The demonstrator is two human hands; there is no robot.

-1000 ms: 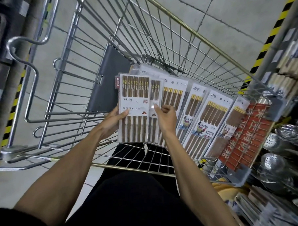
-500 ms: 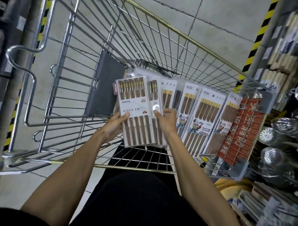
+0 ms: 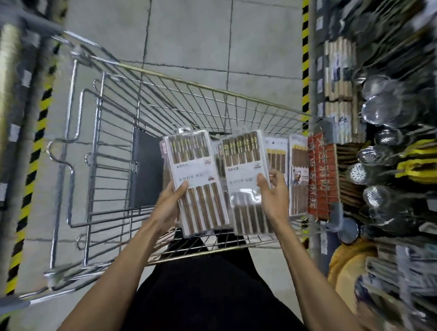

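Over a wire shopping cart I hold two clear packs of brown wooden chopsticks. My left hand grips the left pack by its left edge, thumb across the white label. My right hand grips the right pack at its right edge, thumb on the front. The two packs are side by side with a narrow gap between them. More chopstick packs stand in the cart behind them, partly hidden.
An orange-red printed pack leans at the cart's right side. A store shelf on the right carries metal strainers, wooden utensils and yellow-handled tools. Yellow-black hazard stripes edge the grey tiled floor. A grey cart flap sits left of the packs.
The two front packs, overlapped before, have come apart: one in each hand, the right one moved right. The view has swung, so the cart looks farther away and the shelf closer.
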